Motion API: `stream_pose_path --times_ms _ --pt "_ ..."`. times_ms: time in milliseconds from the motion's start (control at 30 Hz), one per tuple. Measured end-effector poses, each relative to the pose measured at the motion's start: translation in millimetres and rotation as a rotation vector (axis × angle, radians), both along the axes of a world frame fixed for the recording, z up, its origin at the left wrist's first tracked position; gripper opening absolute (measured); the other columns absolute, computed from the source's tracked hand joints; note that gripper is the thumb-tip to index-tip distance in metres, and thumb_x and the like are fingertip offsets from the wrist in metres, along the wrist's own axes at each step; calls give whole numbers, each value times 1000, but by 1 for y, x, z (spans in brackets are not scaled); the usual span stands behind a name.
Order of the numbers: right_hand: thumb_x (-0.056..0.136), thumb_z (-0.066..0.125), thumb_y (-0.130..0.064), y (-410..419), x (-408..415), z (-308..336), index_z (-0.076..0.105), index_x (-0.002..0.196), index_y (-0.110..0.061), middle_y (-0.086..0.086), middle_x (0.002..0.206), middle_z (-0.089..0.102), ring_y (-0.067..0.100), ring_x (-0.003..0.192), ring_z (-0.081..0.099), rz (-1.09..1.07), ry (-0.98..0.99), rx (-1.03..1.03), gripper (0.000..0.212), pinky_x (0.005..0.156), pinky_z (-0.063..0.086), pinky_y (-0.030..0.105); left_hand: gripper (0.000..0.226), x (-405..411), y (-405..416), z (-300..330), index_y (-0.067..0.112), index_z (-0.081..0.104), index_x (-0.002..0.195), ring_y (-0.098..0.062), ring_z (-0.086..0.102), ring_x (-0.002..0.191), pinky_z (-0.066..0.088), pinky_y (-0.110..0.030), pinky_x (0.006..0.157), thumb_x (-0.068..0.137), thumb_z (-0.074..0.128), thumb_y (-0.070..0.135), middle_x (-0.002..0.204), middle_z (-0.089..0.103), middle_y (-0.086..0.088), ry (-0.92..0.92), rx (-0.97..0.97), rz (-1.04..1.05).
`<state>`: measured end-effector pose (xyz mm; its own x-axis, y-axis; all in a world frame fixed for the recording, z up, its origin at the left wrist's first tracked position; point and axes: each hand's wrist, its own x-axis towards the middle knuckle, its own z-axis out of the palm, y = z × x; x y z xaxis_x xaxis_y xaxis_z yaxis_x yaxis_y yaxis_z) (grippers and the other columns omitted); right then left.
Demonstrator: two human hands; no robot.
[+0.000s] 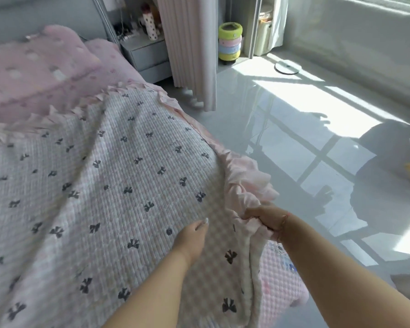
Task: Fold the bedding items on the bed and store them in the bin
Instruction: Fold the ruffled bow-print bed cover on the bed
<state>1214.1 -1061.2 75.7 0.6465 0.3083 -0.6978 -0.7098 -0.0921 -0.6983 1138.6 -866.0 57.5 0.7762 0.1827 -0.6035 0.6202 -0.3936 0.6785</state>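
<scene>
A white quilted blanket (109, 185) with dark bow prints and a pink ruffled edge lies spread over the bed. My right hand (268, 218) grips the ruffled edge at the bed's right side, bunching the cloth. My left hand (194, 235) rests flat on the blanket just left of that, fingers straight. A pink dotted cover (33, 74) lies further up the bed near the headboard. The pink mattress pad (279, 280) shows beneath the lifted edge. No bin is in view.
A grey nightstand (147, 55) with bottles stands by the headboard, beside a white curtain (192, 48). A stack of coloured round stools (230, 43) sits against the far wall. The glossy grey floor (294, 129) stretches to the right, with a round scale (287, 67) on it.
</scene>
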Motion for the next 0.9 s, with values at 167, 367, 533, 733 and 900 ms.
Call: stream_pose_path --times_ms 167,367,533,733,900 --pt "75 58 8 92 -41 33 64 85 -1 9 65 66 17 54 64 165 -105 83 15 50 52 24 45 -42 57 27 22 67 107 -20 64 99 52 -40 87 100 34 51 109 68 -4 -22 -399 437" --pt "57 67 -2 179 -101 30 53 117 15 39 115 56 50 110 56 294 -55 210 64 100 38 64 59 -98 120 38 24 68 111 -17 66 61 53 -32 58 94 28 65 77 71 -6 -89 -696 563" --pt "62 64 -2 232 -161 21 52 120 13 42 126 48 54 118 48 407 -55 207 61 101 35 66 81 -151 179 35 19 70 112 -17 59 57 44 -28 56 79 32 82 76 68 -8 -94 -619 474" --pt "66 60 2 285 -233 14 51 126 5 37 128 49 46 113 53 496 -97 235 61 95 45 55 59 -204 247 47 55 39 137 -25 64 107 53 -48 92 83 28 79 131 60 -4 -107 -543 312" --pt "70 57 6 312 -264 14 56 121 4 32 120 57 35 97 59 586 -71 249 51 81 49 41 61 -214 271 57 48 55 129 -21 56 118 45 -47 104 87 20 76 129 61 3 -13 -419 215"
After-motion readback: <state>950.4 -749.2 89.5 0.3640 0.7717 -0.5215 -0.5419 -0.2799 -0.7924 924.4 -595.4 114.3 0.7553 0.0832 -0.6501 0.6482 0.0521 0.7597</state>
